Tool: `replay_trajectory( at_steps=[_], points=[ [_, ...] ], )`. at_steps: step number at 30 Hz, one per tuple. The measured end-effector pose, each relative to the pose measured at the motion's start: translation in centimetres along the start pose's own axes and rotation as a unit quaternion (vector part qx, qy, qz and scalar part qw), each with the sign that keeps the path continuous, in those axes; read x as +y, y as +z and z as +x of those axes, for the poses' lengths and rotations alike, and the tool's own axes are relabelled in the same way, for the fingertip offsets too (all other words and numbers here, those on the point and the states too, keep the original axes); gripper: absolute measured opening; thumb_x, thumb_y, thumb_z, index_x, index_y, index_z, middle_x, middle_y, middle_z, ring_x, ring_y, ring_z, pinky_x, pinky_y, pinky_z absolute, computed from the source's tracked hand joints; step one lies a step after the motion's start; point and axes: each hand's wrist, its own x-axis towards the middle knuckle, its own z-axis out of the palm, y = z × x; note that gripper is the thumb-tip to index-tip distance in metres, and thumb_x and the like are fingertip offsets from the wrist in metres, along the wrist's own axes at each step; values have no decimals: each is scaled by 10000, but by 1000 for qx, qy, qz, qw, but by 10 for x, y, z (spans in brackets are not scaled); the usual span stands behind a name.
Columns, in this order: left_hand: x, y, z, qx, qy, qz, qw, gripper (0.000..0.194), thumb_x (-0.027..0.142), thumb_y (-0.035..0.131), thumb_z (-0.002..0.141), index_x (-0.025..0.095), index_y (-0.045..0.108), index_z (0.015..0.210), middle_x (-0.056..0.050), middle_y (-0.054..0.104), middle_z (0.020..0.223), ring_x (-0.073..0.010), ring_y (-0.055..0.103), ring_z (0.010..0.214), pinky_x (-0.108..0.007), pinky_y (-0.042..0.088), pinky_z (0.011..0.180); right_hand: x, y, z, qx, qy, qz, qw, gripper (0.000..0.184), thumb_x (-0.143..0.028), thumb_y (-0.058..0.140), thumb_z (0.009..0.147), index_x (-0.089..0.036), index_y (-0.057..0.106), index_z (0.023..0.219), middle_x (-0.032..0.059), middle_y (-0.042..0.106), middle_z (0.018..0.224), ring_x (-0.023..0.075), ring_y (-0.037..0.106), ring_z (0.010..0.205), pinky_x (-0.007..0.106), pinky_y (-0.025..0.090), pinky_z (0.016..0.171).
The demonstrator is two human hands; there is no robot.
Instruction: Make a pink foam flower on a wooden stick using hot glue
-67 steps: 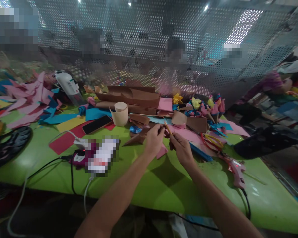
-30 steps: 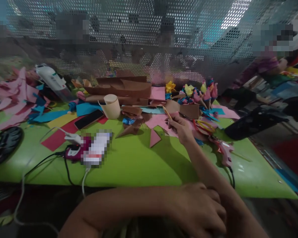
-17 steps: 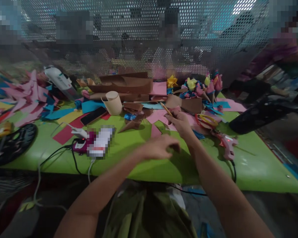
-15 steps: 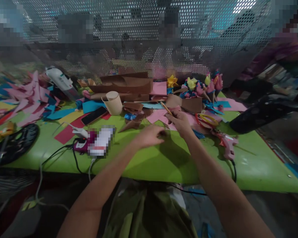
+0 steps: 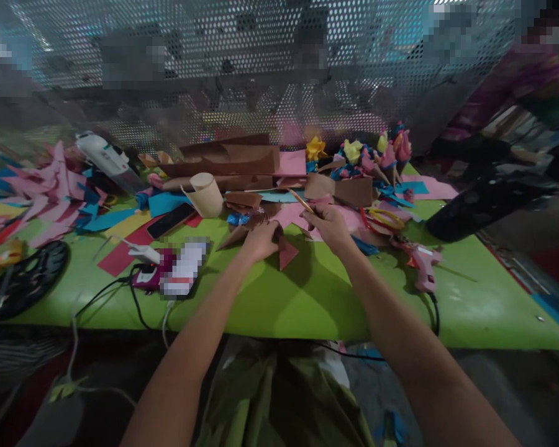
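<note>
My right hand (image 5: 331, 227) is closed around a thin wooden stick (image 5: 300, 201) that points up and to the left, above pink paper sheets (image 5: 291, 216). My left hand (image 5: 259, 241) rests at the middle of the green table (image 5: 307, 298), fingers curled on a small pink paper triangle (image 5: 286, 253). A brown paper cone (image 5: 235, 236) lies just left of that hand.
A pink glue gun (image 5: 420, 271) with its cord lies right of my right hand, beside yellow and red scissors (image 5: 384, 218). A phone (image 5: 171, 220), a paper cup (image 5: 205, 194), brown card (image 5: 228, 162), paper flowers (image 5: 377, 155) and coloured scraps (image 5: 46, 192) crowd the back. A perforated screen stands behind.
My left hand came from my lap back up over the table and now sits on the pink triangle. The right hand has kept the stick almost in place.
</note>
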Motion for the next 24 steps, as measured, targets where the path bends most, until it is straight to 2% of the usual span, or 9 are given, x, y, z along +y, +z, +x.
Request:
replay_trajectory(
  at_steps=[3,6,12,19,24],
  points=[
    [-3,0,0,17,-16,-77,997,155,147,681,716,191,593,835,-70,665,890,-235,608,835,-342,454,773,0,1,0,-6,4,1,1000,227,-431,602,743,-209,604,691,-11,560,552,143,492,557,258,350,518],
    [-7,1,0,45,-29,-163,985,147,119,677,697,186,561,758,-41,649,830,-202,588,797,-323,441,762,2,3,0,-28,20,21,999,250,-450,617,717,-210,586,653,-10,556,546,136,478,541,254,345,503],
    [-18,3,2,130,-54,-377,915,179,189,731,689,168,563,748,10,598,743,-129,546,726,-270,427,730,6,7,-1,-78,87,73,990,314,-503,674,685,-204,583,656,-55,463,510,93,385,463,240,313,459],
    [-15,1,-4,117,-87,-498,855,288,251,805,634,167,560,760,23,580,721,-104,555,684,-234,456,640,5,7,-2,-100,78,31,991,307,-456,735,615,-181,643,716,-41,526,593,103,450,536,234,335,493],
    [-13,-2,-2,125,-106,-522,837,258,223,779,663,173,575,813,16,601,741,-107,591,691,-243,493,651,11,7,0,-115,104,32,987,310,-447,749,589,-179,596,622,-54,491,517,90,416,488,229,283,473]
  ],
)
